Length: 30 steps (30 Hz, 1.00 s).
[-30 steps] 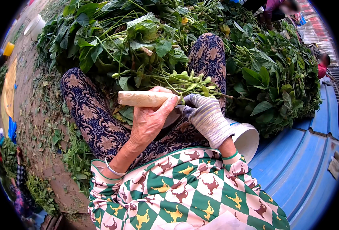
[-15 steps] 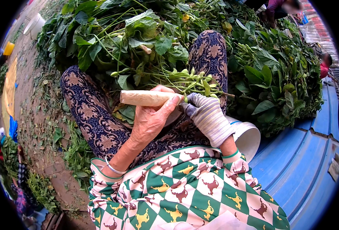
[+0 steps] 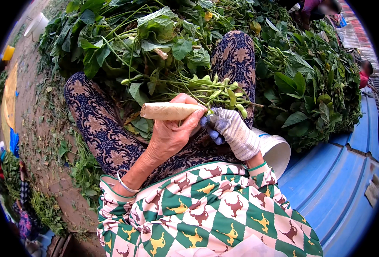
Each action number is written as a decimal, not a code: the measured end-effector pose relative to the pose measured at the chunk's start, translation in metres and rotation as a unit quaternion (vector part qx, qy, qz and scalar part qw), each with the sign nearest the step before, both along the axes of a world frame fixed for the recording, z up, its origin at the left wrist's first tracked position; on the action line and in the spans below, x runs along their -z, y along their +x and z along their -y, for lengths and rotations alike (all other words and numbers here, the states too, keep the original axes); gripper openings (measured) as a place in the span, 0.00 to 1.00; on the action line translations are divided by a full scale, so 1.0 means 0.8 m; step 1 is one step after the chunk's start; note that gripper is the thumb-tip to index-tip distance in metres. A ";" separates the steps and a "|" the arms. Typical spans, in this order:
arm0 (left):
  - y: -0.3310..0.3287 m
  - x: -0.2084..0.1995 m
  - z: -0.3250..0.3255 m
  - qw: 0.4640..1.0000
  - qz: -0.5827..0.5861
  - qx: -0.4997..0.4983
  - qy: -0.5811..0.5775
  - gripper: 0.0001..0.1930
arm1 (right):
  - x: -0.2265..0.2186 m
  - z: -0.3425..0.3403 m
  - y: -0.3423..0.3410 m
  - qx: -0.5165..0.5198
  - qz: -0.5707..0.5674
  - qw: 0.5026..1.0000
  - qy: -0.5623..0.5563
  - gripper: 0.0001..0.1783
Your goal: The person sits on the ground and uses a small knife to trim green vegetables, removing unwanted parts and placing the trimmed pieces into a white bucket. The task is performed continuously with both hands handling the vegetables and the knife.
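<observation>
Green bean pods (image 3: 232, 97), plump and slightly curved, cluster on thin stems, some bright green, others yellowish. They lie just beyond the hands, over the inner side of the patterned trousers (image 3: 233, 55) at the right knee, and a brown stem end sticks out to the right. A bare left hand (image 3: 172, 130) has its fingers wrapped round a smooth, cream-coloured tapered cylinder (image 3: 166, 111). Beside it, the right hand (image 3: 234, 130) wears a striped glove with bluish fingertips; its fingers are curled near the pods, but I cannot tell whether they grip anything.
</observation>
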<state>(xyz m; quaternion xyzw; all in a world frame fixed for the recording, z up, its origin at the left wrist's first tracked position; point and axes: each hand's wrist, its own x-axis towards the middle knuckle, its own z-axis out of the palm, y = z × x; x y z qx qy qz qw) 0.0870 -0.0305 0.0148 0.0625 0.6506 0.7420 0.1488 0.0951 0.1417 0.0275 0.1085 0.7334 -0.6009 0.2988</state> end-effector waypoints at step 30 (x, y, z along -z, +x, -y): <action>-0.012 0.033 -0.039 0.998 -0.003 -0.050 0.034 0.05 | -0.028 -0.048 -0.011 0.055 -0.004 0.997 -0.054 0.18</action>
